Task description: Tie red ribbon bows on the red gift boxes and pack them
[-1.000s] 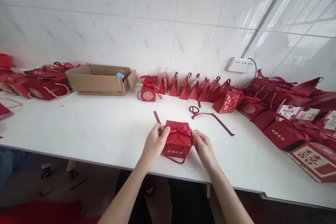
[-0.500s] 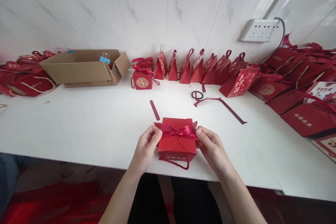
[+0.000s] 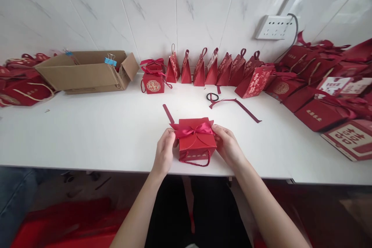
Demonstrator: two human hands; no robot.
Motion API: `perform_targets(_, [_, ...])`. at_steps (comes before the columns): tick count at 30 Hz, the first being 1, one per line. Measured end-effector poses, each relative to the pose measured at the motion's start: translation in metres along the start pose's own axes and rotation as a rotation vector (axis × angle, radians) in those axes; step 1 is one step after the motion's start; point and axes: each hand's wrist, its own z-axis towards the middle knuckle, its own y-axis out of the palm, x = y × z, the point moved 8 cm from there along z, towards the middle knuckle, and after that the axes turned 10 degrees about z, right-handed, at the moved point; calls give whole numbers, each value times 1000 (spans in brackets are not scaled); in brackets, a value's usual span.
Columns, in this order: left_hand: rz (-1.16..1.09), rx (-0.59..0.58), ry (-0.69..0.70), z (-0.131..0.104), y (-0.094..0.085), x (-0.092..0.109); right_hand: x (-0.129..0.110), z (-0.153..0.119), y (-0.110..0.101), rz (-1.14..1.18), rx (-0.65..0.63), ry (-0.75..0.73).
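A red gift box (image 3: 193,143) stands near the table's front edge, with a shiny red ribbon (image 3: 195,130) tied in a bow across its top. A twisted red cord handle (image 3: 194,164) hangs at its front. My left hand (image 3: 165,151) closes on the left side of the box, thumb beside the ribbon's tail. On the opposite side, my right hand (image 3: 229,146) grips the right edge, its thumb by the other ribbon end. Some fingertips are hidden behind the box. A dark red strip (image 3: 167,113) lies just behind it.
Several red triangular boxes (image 3: 199,75) line the wall beside a small bowed box (image 3: 154,82). A cardboard carton (image 3: 78,79) stands at left. A black ring (image 3: 212,97) and a ribbon length (image 3: 238,105) lie mid-table. Red boxes (image 3: 316,114) crowd the right.
The view has tilted, so the whole scene sits higher in the picture. My hands have moved from pinching the ribbon's ends to holding the box's sides. The bow stays tied.
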Motion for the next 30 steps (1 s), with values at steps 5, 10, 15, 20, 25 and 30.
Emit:
perform_targets(5, [139,208,162,-8,-10,6,2,6,2,-14,-22,-22])
perform_targets(10, [191,222,177,-4,-8,8,-2,10,0,-50,-47,-95])
perform_targets(15, [181,240,204,-4,-8,10,-4,11,-2,-53,-87,-138])
perform_targets(20, [146,238,181,-3,-8,9,-4,9,-1,-44,-126,-154])
perform_targets(25, [63,238,65,3,-9,-1,-3,9,-3,-39,-124,-154])
perform_targets(30, [-19,217,-16,3,-9,-7,-4,9,-4,-35,-111,-147])
